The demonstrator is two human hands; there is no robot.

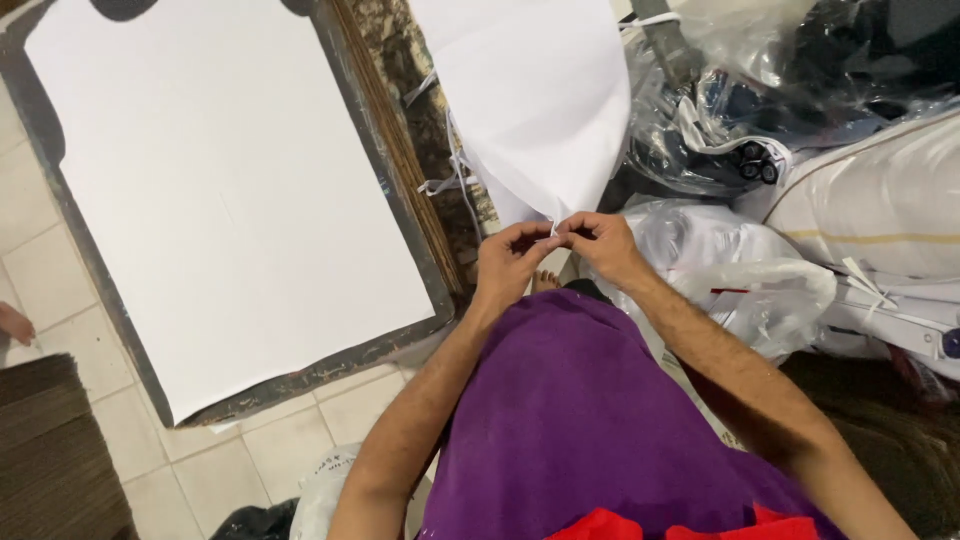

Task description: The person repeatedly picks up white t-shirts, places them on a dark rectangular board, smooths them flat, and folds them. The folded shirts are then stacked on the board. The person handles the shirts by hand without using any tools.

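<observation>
Across the left half of the frame lies a large white sheet [215, 190] on a dark worn board [400, 215], resting on a pale tiled floor [200, 465]. In the upper middle hangs a second white sheet [535, 95], its lower corner tapering down to a point just above the centre, where both hands meet. At the right edge sits a pile of clear plastic bags [740, 270] and a white sack [880, 195], with more bagged dark goods above them. In the lower middle the person's purple cloth [570, 420] fills the space between the forearms.

The left hand [510, 258] is nearly closed, fingers curled in and pinching the bottom corner of the hanging sheet. The right hand [603, 245] is likewise narrowed, its fingertips [566, 231] pressed on the same corner, touching those of the left. A thin white strip [552, 228] shows between the two pinches; which hand grips it I cannot tell.
</observation>
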